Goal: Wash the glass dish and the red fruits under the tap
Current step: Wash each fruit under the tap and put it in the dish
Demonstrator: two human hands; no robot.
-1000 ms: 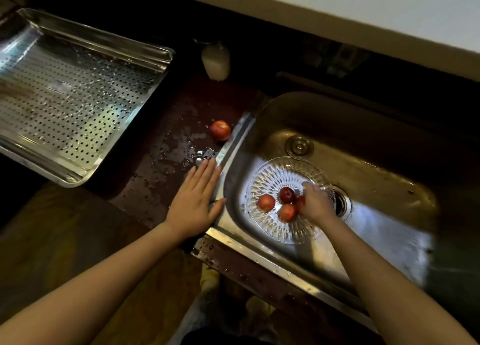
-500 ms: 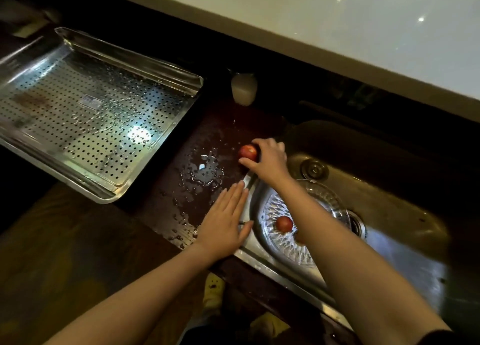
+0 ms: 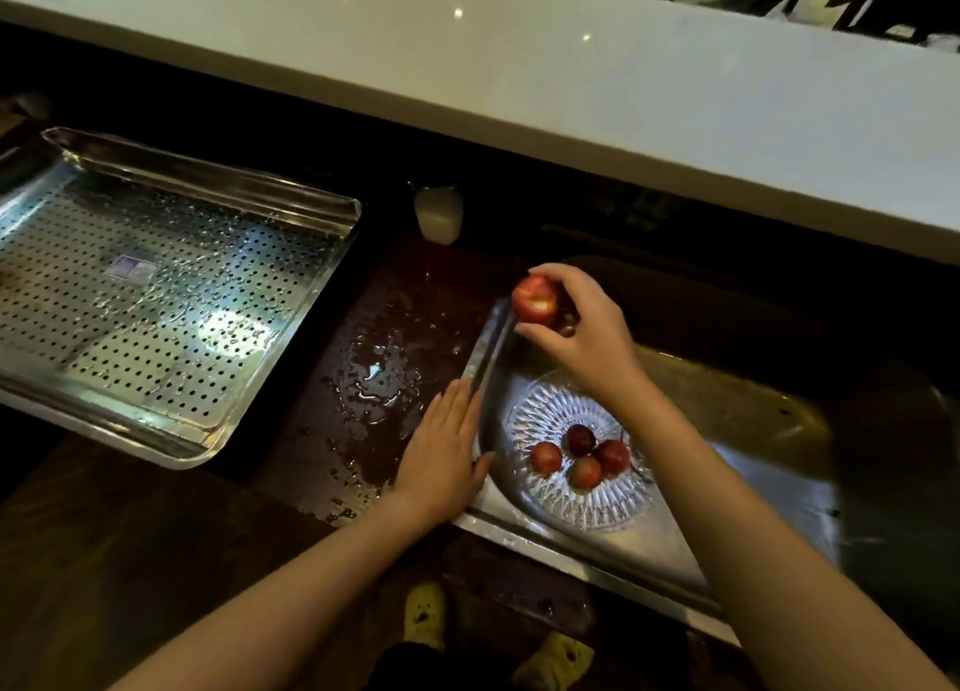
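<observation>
Technician: Since the frame half a second earlier, the right grip (image 3: 582, 321) had taken the red fruit (image 3: 535, 300) off the wet counter (image 3: 395, 337). It had brought the fruit over the far left corner of the sink (image 3: 571, 550).

Inspector: State of the right grip?

Technician: Partly closed. Its fingers curled over the top of the fruit and the thumb lay beneath it. The fruit was pinched between them, with a pale patch turned toward the camera.

Inspector: And the left grip (image 3: 444, 451)?

Technician: Position unchanged. It lay palm down on the counter, fingers straight and together, against the left rim of the sink. The thumb reached onto the rim. It had hold of nothing.

Inspector: Location of the glass dish (image 3: 597, 519)?

Technician: It sat on the sink floor at the near left, with its right edge hidden under the right forearm. Near its centre lay the four fruits (image 3: 586, 472), clustered close together.

Inspector: Other items?

Technician: A perforated steel tray (image 3: 208, 181) sat to the left, well apart from the sink, with water drops on it. Puddles lay on the counter between tray and sink. A white container (image 3: 439, 212) stood at the back of the counter. A white ledge (image 3: 571, 92) ran across above it. Yellow slippers (image 3: 426, 610) showed below the counter's near edge.
</observation>
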